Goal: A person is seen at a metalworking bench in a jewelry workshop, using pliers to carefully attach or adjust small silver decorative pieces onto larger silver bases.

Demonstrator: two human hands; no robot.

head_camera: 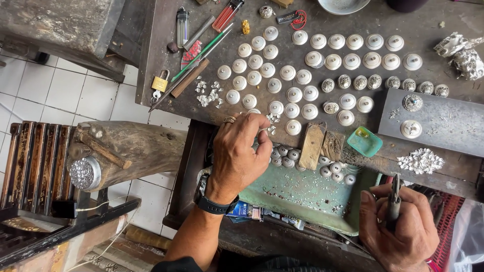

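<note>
Two hands: left hand (pixel 239 151) pinches small silver piece (pixel 264 130) (centre frame, over surface (pixel 282 15)); right hand (pixel 403 226) grips dark pliers (pixel 395 201), lower right.

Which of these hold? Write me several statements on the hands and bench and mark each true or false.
1. The right hand holds a dark pliers-like tool. True.
2. The left hand lies flat on the floor tiles. False: its fingers pinch a small silver piece at the bench edge.
3. A brass padlock lies on the bench. True.
4. The small teal dish sits among the top row of round pieces. False: it sits near the front edge.
</note>
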